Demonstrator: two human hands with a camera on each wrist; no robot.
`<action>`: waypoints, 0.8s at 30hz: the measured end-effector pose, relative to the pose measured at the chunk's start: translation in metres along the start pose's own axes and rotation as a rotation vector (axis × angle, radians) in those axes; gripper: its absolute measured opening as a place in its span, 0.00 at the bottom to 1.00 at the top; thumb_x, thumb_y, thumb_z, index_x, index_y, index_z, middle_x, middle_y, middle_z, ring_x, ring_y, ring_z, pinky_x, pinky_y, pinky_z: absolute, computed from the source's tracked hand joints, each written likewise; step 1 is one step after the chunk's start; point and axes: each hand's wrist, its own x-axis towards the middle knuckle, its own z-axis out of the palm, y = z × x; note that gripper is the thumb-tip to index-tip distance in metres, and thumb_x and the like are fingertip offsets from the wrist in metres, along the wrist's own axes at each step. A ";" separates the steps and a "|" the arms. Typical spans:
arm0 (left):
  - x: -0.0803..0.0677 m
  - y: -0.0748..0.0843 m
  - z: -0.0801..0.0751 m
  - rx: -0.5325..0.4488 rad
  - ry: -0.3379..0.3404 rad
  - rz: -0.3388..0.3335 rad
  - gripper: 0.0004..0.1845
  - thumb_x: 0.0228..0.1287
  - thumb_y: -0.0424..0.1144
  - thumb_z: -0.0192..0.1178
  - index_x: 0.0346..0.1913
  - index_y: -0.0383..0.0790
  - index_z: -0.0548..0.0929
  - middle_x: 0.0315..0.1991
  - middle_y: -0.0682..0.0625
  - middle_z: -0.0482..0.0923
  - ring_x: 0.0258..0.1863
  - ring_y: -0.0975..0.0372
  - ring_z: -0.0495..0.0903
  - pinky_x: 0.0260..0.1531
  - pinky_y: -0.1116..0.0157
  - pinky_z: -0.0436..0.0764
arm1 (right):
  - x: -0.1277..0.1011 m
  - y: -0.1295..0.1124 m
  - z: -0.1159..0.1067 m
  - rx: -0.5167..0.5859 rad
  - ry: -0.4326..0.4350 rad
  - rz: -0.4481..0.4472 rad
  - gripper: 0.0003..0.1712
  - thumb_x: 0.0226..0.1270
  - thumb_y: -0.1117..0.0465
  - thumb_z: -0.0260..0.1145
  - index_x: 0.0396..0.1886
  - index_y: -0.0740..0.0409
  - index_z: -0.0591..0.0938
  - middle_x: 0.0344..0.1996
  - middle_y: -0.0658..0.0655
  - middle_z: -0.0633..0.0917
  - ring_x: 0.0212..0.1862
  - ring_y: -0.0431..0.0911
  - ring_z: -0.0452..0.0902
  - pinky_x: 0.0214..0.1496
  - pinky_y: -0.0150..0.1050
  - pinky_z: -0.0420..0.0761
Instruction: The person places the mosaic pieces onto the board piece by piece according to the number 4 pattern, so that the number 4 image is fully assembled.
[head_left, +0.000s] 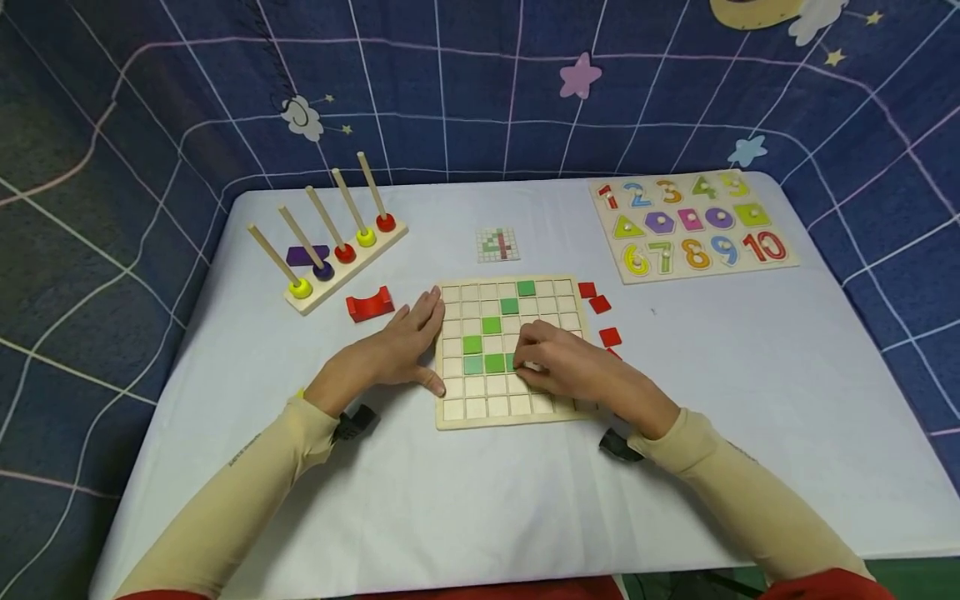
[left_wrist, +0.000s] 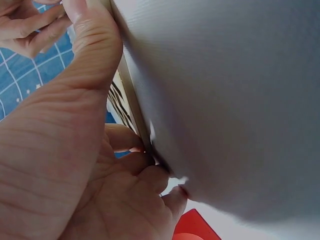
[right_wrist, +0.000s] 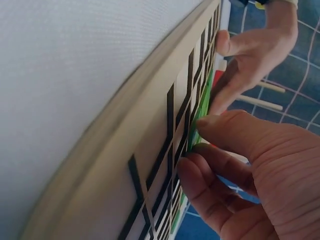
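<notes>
A square wooden grid board point(head_left: 495, 423) lies on the table, with several green tiles point(head_left: 491, 325) set in its cells. My left hand point(head_left: 393, 346) rests along the board's left edge, fingers and thumb spread and straight. Over the board's middle, my right hand point(head_left: 562, 367) pinches a green tile point(right_wrist: 194, 137) between thumb and fingertips, down at a cell in the lower green row. That tile is mostly covered by the fingers. To the right of the board lie loose red tiles point(head_left: 611, 337), one partly hidden behind the right hand.
A small pattern card point(head_left: 498, 245) lies behind the board. At back left stands a peg stand point(head_left: 345, 268) with coloured rings, a purple block point(head_left: 307, 255) behind it and a red curved block point(head_left: 370, 305) in front. A number puzzle point(head_left: 693, 225) lies at back right.
</notes>
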 end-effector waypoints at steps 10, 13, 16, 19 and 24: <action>-0.002 -0.002 0.002 -0.012 0.016 0.016 0.74 0.54 0.59 0.80 0.86 0.27 0.39 0.89 0.35 0.27 0.89 0.42 0.30 0.88 0.42 0.41 | -0.004 0.016 -0.014 0.021 0.081 -0.076 0.05 0.69 0.68 0.75 0.42 0.63 0.91 0.43 0.57 0.87 0.47 0.48 0.81 0.49 0.42 0.88; -0.002 -0.002 0.002 -0.015 0.020 0.017 0.74 0.54 0.58 0.80 0.86 0.27 0.39 0.89 0.35 0.27 0.89 0.42 0.30 0.88 0.42 0.40 | -0.007 0.029 -0.026 0.023 0.110 -0.025 0.06 0.68 0.68 0.76 0.44 0.64 0.91 0.45 0.59 0.87 0.47 0.50 0.84 0.49 0.44 0.89; -0.002 -0.002 0.001 -0.012 0.021 0.017 0.74 0.53 0.58 0.80 0.86 0.27 0.39 0.89 0.35 0.27 0.89 0.42 0.30 0.88 0.42 0.41 | -0.011 0.044 -0.040 0.006 0.116 0.047 0.07 0.68 0.70 0.76 0.44 0.64 0.91 0.46 0.60 0.87 0.49 0.52 0.84 0.50 0.47 0.89; -0.003 -0.001 0.001 -0.008 0.018 0.017 0.74 0.53 0.59 0.80 0.86 0.27 0.39 0.89 0.35 0.27 0.89 0.42 0.31 0.88 0.43 0.41 | -0.014 0.058 -0.051 0.003 0.120 0.119 0.06 0.68 0.72 0.75 0.43 0.65 0.91 0.46 0.61 0.87 0.48 0.53 0.84 0.49 0.49 0.90; -0.003 -0.002 0.001 0.002 0.014 0.012 0.74 0.53 0.60 0.79 0.86 0.27 0.40 0.89 0.35 0.27 0.89 0.42 0.31 0.88 0.43 0.41 | -0.017 0.078 -0.061 0.006 0.124 0.195 0.05 0.68 0.73 0.74 0.42 0.65 0.91 0.45 0.62 0.88 0.48 0.55 0.86 0.51 0.52 0.89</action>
